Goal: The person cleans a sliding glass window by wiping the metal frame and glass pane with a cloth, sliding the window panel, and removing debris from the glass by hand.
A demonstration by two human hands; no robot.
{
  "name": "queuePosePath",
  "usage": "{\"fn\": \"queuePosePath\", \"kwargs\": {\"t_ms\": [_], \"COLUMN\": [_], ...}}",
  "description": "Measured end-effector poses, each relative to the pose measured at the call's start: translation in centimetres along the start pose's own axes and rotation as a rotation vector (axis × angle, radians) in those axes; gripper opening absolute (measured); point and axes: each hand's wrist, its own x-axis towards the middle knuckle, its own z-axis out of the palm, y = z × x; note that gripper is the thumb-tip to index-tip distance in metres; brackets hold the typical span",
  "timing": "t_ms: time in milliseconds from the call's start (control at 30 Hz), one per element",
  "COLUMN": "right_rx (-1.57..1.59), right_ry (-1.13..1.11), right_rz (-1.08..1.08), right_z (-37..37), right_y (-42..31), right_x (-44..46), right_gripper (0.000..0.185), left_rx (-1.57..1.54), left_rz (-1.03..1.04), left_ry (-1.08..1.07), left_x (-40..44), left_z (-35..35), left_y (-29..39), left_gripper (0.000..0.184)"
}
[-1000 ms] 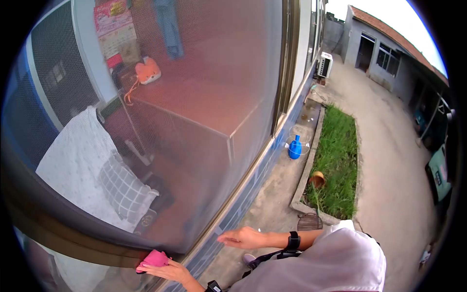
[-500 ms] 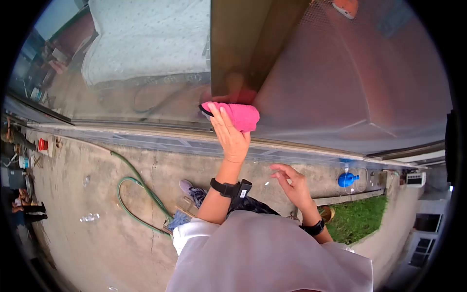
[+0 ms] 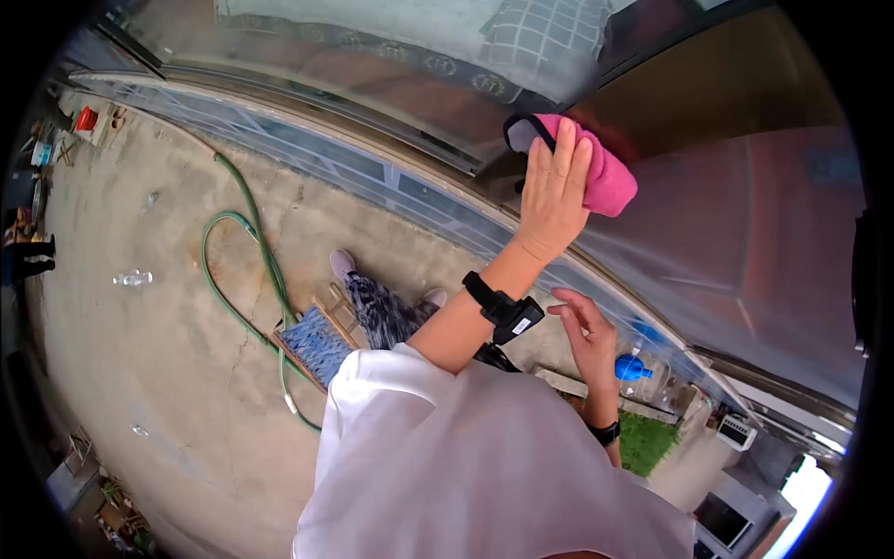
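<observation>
My left hand (image 3: pixel 556 191) lies over a folded pink cloth (image 3: pixel 610 182) with a black edge and a grey face. It presses the cloth against the window (image 3: pixel 419 102), close to the dark frame (image 3: pixel 708 84); the fingertips rest on top and the thumb is hidden. My right hand (image 3: pixel 589 337) hangs in the air below the sill (image 3: pixel 447 177), its fingers loosely bent and apart, with nothing in it. A pillow with a grid pattern (image 3: pixel 545 42) shows behind the glass.
A green hose (image 3: pixel 256 233) loops over the concrete floor beside a stool with a blue woven seat (image 3: pixel 317 345). Clear plastic bottles (image 3: pixel 133 278) lie to the left. On the right are a blue container (image 3: pixel 632 367) and grass (image 3: pixel 644 443). A person (image 3: pixel 28 256) is at the far left.
The view has turned and shifted. My left hand and the pink cloth remain at the window near the dark frame, with the cloth now tilted. My right hand stays free, its fingers similarly bent.
</observation>
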Motion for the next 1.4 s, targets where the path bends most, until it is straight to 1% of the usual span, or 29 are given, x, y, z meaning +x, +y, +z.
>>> {"fn": "queuePosePath", "kwargs": {"t_ms": [67, 133, 167, 233, 267, 333, 367, 400, 467, 533, 567, 600, 633, 667, 700, 733, 767, 867, 900, 933, 967, 1033, 1100, 1133, 1167, 1200, 1233, 1400], "right_rx": [-0.05, -0.062, -0.051, -0.037, -0.037, -0.037, -0.043, -0.046, -0.03, -0.012, -0.011, -0.008, 0.002, -0.018, -0.043, 0.002, -0.028, -0.057, -0.102, -0.144, -0.107, -0.135, -0.134, -0.108, -0.137, -0.158, -0.175, -0.183], "right_ry": [-0.09, -0.089, -0.097, -0.095, -0.1, -0.094, -0.089, -0.079, -0.038, 0.019, 0.017, 0.02, 0.063, 0.033, 0.009, 0.051, 0.048, 0.096, 0.141, 0.142, 0.155, 0.103, 0.09, 0.065, 0.071, 0.063, 0.054, 0.022], "right_rz": [0.026, 0.015, 0.022, 0.039, 0.023, 0.015, 0.025, 0.033, 0.039, 0.045, 0.043, 0.047, 0.069, 0.068, 0.063, 0.005, -0.021, -0.074, -0.131, -0.132, -0.137, -0.111, -0.131, -0.129, -0.142, -0.076, -0.007, -0.003], "right_z": [0.5, 1.1, 1.3, 1.4, 1.4, 1.2, 0.9, 0.7, 0.3, -0.1, -0.2, -0.1, 0.1, 0.3, 0.5, 1.6, 1.8, 2.8, 3.4, 3.1, 3.0, 3.1, 3.2, 2.6, 1.7, 1.5, 1.6, 2.3], "right_y": [0.6, 1.2, 1.8, 2.3, 2.4, 2.5, 2.5, 2.5, 2.6, 2.9, 3.0, 3.1, 3.1, 3.0, 2.9, 4.6, 4.3, 5.2, 6.4, 5.6, 5.2, 5.7, 6.0, 6.0, 5.8, 5.4, 5.1, 5.6], "right_x": [0.2, 0.3, 0.3, 0.0, 0.0, 0.0, 0.0, -0.2, -0.6, -0.6, -0.7, -0.9, -1.0, -0.9, -0.8, -0.9, -0.9, -0.4, 0.0, -0.1, 0.0, 0.0, -0.4, -0.2, -0.1, -0.4, -0.5, -0.3], "right_gripper": [0.021, 0.021, 0.021, 0.021, 0.021, 0.021, 0.021, 0.021, 0.021, 0.02, 0.02, 0.021, 0.021, 0.021, 0.02, 0.02, 0.02, 0.024, 0.024, 0.024, 0.024, 0.025, 0.025, 0.025, 0.025, 0.025, 0.026, 0.028], "left_rx": [0.006, -0.029, -0.034, -0.127, -0.131, -0.303, -0.306, -0.316, -0.679, -0.754, -0.796, -0.811, -0.733, -0.641, -0.661, -0.704, -0.766, -0.954, -0.983, -0.995, -0.991, -0.988, -1.057, -1.073, -1.164, -1.231, -1.241, -1.213], "left_rz": [-0.174, -0.432, -0.433, -0.818, -0.818, -0.98, -1.02, -1.015, -1.273, -1.359, -1.359, -1.358, -1.524, -1.681, -1.698, -1.717, -1.719, -1.705, -1.696, -1.69, -1.688, -1.677, -1.675, -1.622, -1.553, -1.484, -1.484, -1.602], "left_ry": [-0.117, -0.137, -0.139, -0.008, -0.018, 0.063, 0.12, 0.103, 0.17, 0.265, 0.339, 0.286, 0.337, 0.388, 0.341, 0.282, 0.213, 0.031, 0.0, -0.011, 0.001, 0.044, -0.032, -0.05, -0.147, -0.245, -0.239, 0.021], "left_x": [-4.2, -7.7, -9.3, -11.8, -12.6, -13.5, -14.0, -14.7, -14.8, -9.7, -9.7, -9.5, -9.5, -9.3, -9.1, -9.1, -9.4, -10.4, -10.7, -10.9, -11.3, -11.9, -11.6, -10.1, -9.8, -9.9, -9.9, -11.3], "left_z": [-0.4, -0.3, 0.4, 1.2, 1.5, 2.2, 2.9, 3.0, 2.4, 0.0, 0.4, 0.6, 0.7, 0.5, 0.1, -0.3, -0.8, -2.4, -2.1, -2.0, -1.7, -1.2, -1.6, -2.2, -2.6, -3.3, -3.1, -1.2], "left_y": [-2.0, -3.7, -4.6, -5.8, -6.1, -6.5, -6.8, -7.5, -9.7, -8.0, -8.5, -8.4, -8.3, -8.1, -7.9, -7.5, -7.7, -10.0, -11.0, -11.9, -12.7, -14.5, -14.8, -13.3, -13.4, -13.7, -14.0, -14.1], "left_gripper": [0.082, 0.088, 0.088, 0.085, 0.085, 0.077, 0.068, 0.068, 0.059, 0.044, 0.045, 0.045, 0.045, 0.044, 0.041, 0.038, 0.037, 0.033, 0.032, 0.032, 0.031, 0.031, 0.028, 0.027, 0.031, 0.036, 0.036, 0.028]}}
